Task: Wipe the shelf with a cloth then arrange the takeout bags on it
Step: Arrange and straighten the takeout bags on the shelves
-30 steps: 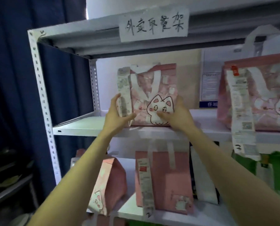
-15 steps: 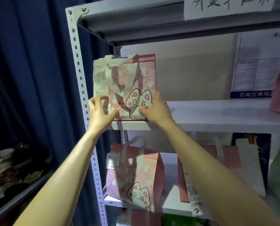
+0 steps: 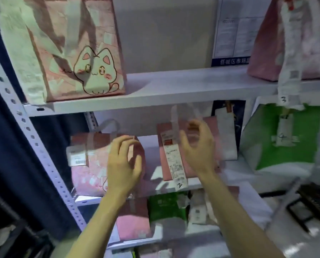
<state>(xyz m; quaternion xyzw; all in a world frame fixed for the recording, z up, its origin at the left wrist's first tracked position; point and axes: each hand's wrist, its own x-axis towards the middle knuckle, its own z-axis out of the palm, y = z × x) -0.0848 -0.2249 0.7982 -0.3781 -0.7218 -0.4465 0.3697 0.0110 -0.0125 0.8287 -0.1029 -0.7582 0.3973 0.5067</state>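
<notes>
While upright, boxy pink cat-print bag (image 3: 81, 53).

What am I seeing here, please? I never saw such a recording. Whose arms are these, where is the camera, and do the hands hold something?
No machine here: a person wears the camera on the head, so you see their own bare arms. The white metal shelf rack carries takeout bags: a pink bag with a cartoon cat on the upper board, a green-and-white bag on the board below. The left hand and right hand hang before that board, fingers loosely curled, holding nothing.
</notes>
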